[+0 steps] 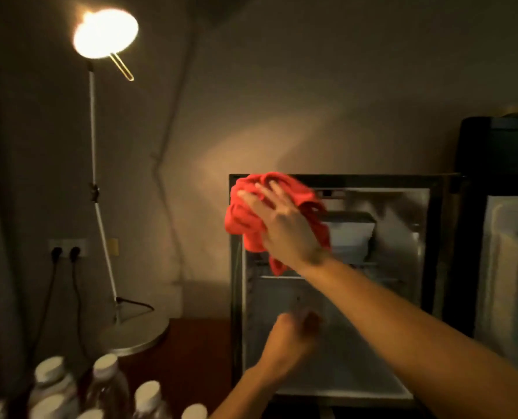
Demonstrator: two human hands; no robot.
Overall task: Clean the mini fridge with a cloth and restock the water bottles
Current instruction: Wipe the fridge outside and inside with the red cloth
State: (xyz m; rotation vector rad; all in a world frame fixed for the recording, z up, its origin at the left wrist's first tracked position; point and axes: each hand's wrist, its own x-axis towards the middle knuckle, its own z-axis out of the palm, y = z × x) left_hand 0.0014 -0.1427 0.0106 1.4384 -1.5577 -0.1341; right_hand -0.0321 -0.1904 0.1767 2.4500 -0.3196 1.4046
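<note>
Head view. Mini fridge [336, 285] stands with its door [499, 237] swung wide to the right, which bares the interior for wiping. Right hand [281, 219], fingers spread flat, presses a bunched red cloth [245, 213] against the upper left edge of the fridge opening; the flat palm likely spreads pressure. Left hand [294, 328] reaches low inside, blurred; fingers look curled, but cannot tell whether it holds anything. Water bottles [100, 385] wait capped on the worktop [191, 358] at lower left, beside a lit lamp [106, 33], not yet restocked.
</note>
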